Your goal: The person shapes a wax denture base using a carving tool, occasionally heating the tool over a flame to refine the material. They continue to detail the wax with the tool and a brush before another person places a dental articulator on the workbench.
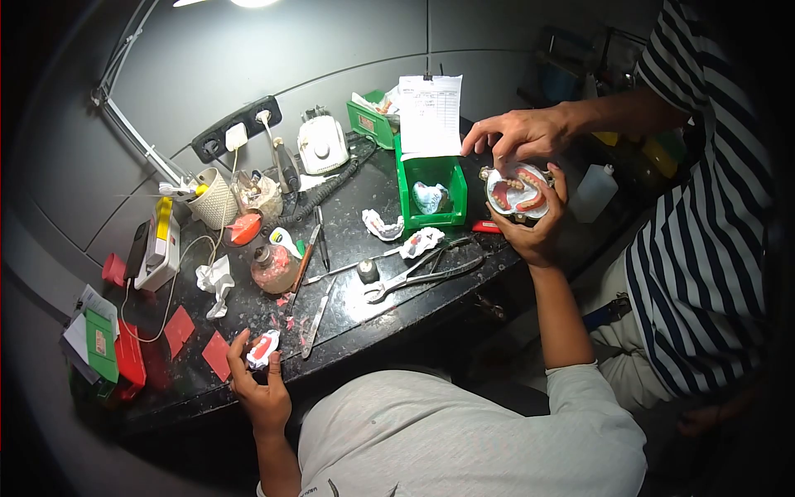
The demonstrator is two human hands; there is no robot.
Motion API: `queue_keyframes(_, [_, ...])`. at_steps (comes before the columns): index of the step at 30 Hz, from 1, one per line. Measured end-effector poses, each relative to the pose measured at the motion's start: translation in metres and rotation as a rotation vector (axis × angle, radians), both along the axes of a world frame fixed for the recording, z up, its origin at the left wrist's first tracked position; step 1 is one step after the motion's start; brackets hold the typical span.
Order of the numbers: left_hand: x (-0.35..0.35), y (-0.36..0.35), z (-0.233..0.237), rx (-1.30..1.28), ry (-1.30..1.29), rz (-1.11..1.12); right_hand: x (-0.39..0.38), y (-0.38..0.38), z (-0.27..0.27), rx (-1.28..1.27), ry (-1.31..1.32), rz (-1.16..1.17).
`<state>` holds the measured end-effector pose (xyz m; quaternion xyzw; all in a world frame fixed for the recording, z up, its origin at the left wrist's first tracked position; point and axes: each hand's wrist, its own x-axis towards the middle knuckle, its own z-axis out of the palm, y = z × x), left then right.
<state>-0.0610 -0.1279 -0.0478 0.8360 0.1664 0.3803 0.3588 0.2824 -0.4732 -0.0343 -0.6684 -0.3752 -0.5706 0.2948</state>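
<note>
My left hand (258,393) is closed around a small white plaster dental cast (263,349) with a red patch on it, held by the bench's front edge. At the right, my right hand (537,236) grips a denture model (522,192) with pink gums and teeth on white plaster, some metal parts showing at its sides. A co-worker's hand (522,132) reaches over the model from above, its fingers close to the teeth. Between my hands, two plaster casts, one (383,224) and another (422,242), lie on the bench beside large metal pliers (426,277).
A green bin (432,219) holds a wrapped piece, with a paper form (429,116) standing behind it. Knives, a glass burner (274,269), red wax sheets (179,330) and a woven cup (213,199) occupy the left. A striped-shirted person (696,248) stands close on the right.
</note>
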Motion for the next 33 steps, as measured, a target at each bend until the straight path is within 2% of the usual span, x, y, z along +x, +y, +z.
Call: queue_keyframes(33, [-0.0002,-0.0010,0.0008,0.000,0.011,0.009,0.0028,0.0018,-0.0011,0.022,0.014,0.091])
